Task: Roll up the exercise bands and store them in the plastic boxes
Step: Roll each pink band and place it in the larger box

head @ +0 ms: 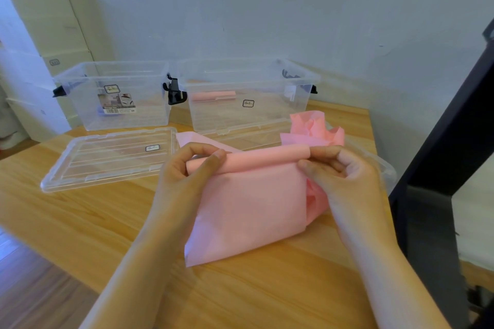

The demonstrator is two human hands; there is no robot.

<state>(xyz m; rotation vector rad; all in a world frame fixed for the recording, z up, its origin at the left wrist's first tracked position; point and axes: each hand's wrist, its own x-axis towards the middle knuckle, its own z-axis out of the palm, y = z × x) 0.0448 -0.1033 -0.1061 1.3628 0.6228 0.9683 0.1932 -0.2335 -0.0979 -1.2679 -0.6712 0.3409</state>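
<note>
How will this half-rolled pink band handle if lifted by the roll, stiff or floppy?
Probably floppy: the pink band drapes limply below its roll onto the table. Likely light, being a thin sheet. The roll may loosen if the left hand or right hand lets go.

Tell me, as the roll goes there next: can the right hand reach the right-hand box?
Probably yes: the box stands open, only crumpled bands lie low between, though the right hand grips the roll.

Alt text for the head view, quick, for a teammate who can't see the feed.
The left hand and right hand grip the ends of a partly rolled pink exercise band, its loose part draping onto the wooden table. Behind stand two open clear boxes, the right box holding a rolled band; a lid lies before the left box.
</note>
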